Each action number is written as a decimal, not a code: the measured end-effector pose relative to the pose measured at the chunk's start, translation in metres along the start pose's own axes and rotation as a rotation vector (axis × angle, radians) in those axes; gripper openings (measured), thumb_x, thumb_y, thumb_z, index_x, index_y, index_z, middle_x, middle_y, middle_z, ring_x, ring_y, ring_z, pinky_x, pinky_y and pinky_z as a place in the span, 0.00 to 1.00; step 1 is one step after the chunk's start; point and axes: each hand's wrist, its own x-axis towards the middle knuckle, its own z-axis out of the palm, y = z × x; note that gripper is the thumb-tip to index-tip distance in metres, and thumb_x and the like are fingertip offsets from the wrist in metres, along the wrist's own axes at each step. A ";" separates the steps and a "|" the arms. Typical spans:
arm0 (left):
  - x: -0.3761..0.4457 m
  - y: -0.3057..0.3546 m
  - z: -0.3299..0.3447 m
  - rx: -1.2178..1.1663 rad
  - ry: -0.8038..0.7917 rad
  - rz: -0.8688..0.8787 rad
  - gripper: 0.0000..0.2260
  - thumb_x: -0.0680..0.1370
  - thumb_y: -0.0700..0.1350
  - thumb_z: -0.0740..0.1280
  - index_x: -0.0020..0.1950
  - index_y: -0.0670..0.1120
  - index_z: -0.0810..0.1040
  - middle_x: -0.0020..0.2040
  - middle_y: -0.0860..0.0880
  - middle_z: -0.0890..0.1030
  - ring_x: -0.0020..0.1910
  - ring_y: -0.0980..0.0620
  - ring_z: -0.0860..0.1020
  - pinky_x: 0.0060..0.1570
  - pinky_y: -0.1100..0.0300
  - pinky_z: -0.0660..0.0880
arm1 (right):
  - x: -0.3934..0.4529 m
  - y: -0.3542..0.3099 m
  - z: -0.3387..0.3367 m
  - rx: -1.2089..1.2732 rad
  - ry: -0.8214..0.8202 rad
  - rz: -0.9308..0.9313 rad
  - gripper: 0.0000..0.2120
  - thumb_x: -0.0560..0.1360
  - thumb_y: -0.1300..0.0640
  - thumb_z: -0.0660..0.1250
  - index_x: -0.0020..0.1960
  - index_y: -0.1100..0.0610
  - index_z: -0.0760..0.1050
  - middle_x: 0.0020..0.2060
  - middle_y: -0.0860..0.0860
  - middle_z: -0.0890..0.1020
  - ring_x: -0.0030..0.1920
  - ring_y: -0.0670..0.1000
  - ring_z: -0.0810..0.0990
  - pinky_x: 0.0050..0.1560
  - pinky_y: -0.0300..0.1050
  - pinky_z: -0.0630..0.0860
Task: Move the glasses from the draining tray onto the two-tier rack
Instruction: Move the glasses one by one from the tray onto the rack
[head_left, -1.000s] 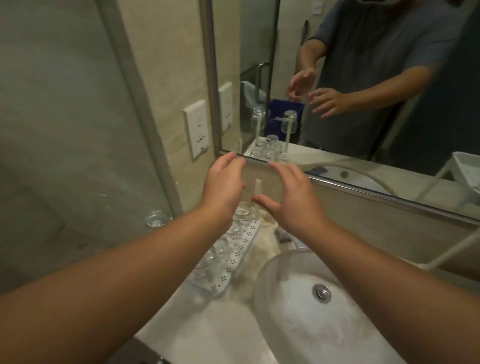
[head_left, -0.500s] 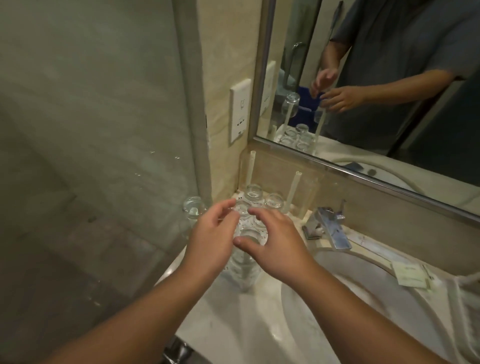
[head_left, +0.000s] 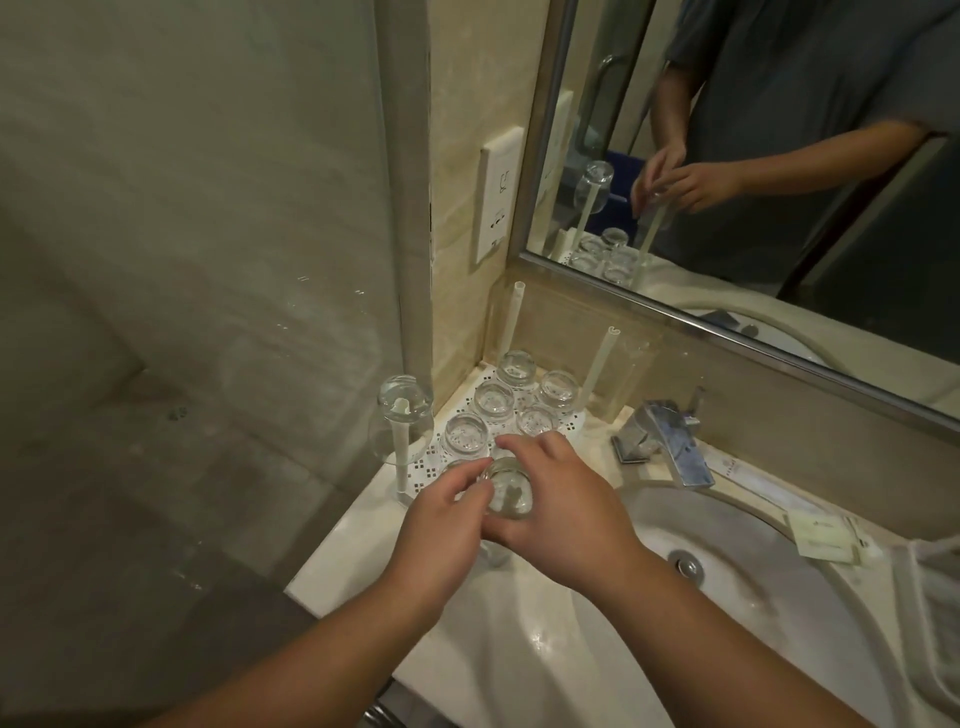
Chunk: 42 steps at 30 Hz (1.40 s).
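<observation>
A white perforated draining tray (head_left: 576, 422) sits in the counter corner, left of the basin. Several clear glasses (head_left: 492, 401) stand upside down on it. Another glass (head_left: 404, 415) hangs upside down on a post at the tray's left front. Two bare posts rise at the back. My left hand (head_left: 441, 506) and my right hand (head_left: 558, 501) both grip one upside-down glass (head_left: 506, 493) at the tray's front, which seems to sit on a post. A white rack (head_left: 935, 597) shows only partly at the right edge.
The round basin (head_left: 737, 582) with its drain lies to the right, the chrome tap (head_left: 670, 441) behind it. A glass shower panel (head_left: 208, 260) stands at the left. A wall socket (head_left: 497, 200) and the mirror (head_left: 779, 156) are above. Small packets (head_left: 823, 535) lie on the basin rim.
Both hands came down from the back of the tray to its front and closed round one upturned glass. The view swung left and down.
</observation>
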 end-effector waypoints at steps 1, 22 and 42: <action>0.000 0.000 0.001 0.000 0.002 -0.006 0.13 0.81 0.45 0.63 0.60 0.59 0.81 0.58 0.63 0.81 0.57 0.66 0.79 0.59 0.61 0.75 | 0.000 0.000 0.001 0.003 -0.009 0.006 0.40 0.62 0.27 0.66 0.70 0.38 0.62 0.58 0.39 0.69 0.49 0.42 0.78 0.43 0.40 0.73; -0.023 0.017 -0.003 -0.104 0.055 -0.041 0.10 0.81 0.49 0.62 0.58 0.59 0.80 0.53 0.58 0.82 0.55 0.60 0.78 0.59 0.53 0.75 | 0.002 -0.020 -0.042 -0.027 0.120 0.016 0.29 0.61 0.32 0.70 0.58 0.43 0.75 0.48 0.41 0.73 0.48 0.44 0.77 0.44 0.39 0.71; -0.057 0.067 -0.011 -0.660 -0.415 -0.377 0.45 0.68 0.78 0.59 0.65 0.42 0.80 0.54 0.42 0.84 0.46 0.43 0.81 0.44 0.51 0.76 | -0.035 -0.060 -0.071 0.254 0.523 -0.231 0.24 0.66 0.48 0.75 0.60 0.51 0.75 0.54 0.41 0.75 0.57 0.36 0.73 0.53 0.25 0.66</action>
